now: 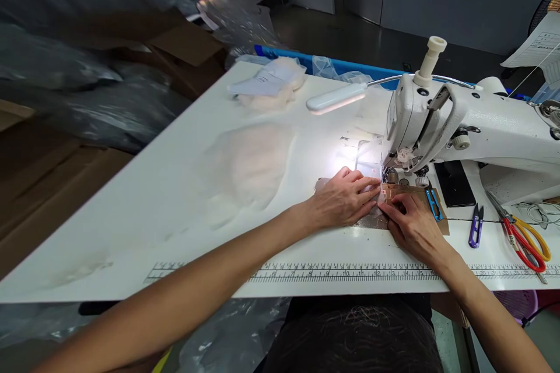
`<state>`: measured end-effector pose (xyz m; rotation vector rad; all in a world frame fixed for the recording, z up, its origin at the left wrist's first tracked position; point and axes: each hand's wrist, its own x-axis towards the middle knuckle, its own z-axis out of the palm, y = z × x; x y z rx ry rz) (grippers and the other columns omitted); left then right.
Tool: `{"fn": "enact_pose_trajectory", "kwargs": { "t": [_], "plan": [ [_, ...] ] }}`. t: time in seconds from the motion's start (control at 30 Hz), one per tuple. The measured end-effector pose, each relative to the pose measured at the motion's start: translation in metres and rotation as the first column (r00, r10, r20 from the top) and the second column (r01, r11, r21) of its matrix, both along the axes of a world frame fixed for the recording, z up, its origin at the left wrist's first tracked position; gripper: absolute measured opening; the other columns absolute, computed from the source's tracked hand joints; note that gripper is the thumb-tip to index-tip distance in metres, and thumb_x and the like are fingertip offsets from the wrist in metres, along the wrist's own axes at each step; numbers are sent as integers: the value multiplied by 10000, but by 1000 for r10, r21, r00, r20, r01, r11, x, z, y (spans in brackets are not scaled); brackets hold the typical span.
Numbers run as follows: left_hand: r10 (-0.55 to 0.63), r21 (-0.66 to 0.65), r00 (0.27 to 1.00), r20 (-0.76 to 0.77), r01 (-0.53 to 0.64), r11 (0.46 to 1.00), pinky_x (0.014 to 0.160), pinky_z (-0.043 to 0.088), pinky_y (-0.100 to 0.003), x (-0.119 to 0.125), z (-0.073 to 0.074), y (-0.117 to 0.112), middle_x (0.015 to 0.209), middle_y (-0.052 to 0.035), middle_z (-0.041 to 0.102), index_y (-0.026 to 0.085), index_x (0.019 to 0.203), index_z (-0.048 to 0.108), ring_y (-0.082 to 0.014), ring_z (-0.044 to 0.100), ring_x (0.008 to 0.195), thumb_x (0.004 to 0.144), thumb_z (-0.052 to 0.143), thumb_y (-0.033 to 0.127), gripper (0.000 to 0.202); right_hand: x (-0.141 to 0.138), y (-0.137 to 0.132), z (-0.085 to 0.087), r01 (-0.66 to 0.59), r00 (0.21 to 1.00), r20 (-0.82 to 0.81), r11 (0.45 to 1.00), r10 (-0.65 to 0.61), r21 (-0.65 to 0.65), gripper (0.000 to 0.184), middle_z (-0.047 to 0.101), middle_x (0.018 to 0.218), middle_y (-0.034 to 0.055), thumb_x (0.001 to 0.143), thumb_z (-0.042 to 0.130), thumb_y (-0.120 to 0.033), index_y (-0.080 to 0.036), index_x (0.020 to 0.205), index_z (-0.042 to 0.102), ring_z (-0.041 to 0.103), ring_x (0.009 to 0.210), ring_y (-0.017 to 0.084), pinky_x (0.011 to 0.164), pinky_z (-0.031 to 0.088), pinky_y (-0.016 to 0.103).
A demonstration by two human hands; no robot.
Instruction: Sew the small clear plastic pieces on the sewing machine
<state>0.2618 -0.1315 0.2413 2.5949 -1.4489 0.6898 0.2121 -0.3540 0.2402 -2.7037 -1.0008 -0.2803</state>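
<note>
Sheer pale fabric (370, 170) lies under the needle area of a white sewing machine (494, 119). My left hand (347, 197) rests flat on it, fingers stretched toward the presser foot (385, 175). Close by on the right, my right hand (413, 224) has its thumb and index finger closed at the fabric's near edge, just in front of the foot. Brown card or tape (443, 226) shows beneath that hand. Blue thread snips (433, 204) lie beside its knuckles. What lies under both palms is hidden.
A lit lamp (336, 99) hangs over the white table (175, 210). Right of my hands are a black phone (455, 183), purple snips (476, 226) and red-and-yellow scissors (525, 239). Sheer pieces with a paper (265, 78) lie at the back. Cardboard boxes (184, 49) stand left.
</note>
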Motion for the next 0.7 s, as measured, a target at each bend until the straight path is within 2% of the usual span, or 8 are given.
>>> {"fn": "enact_pose_trajectory", "kwargs": {
  "t": [0.23,0.4,0.5,0.7],
  "plan": [
    [10,47,997,76,-14,999,666,357,-348,2,3,-2,1147,-86,675,135,1103,638,-204,568,799,1021,379,282,309,3,5,7,0,999,45,993,5,-121,288,574,1011,126,936,470,-149,-191,1174,625,533,906,245,705,546,349],
    [16,94,1000,10,-17,995,671,345,-347,15,6,-2,1128,-93,678,158,1012,661,-211,572,837,1011,376,267,305,9,9,12,58,998,14,982,-57,-177,289,568,1009,132,965,428,-168,-202,1195,600,546,868,236,545,488,268],
    [-20,43,999,-49,23,999,697,366,-351,21,5,0,1186,-99,667,166,1031,663,-221,576,886,1007,375,287,313,11,10,12,75,997,3,980,-76,-186,312,569,1007,133,952,439,-161,-208,1225,583,549,885,247,536,485,266],
    [-24,-65,991,-129,15,998,773,381,-390,23,-1,4,1228,-106,665,145,1166,611,-246,586,949,1014,370,358,356,11,9,7,95,995,-10,978,-98,-186,314,582,1029,121,957,468,-185,-230,1247,581,558,865,232,538,473,256]
  ]
}}
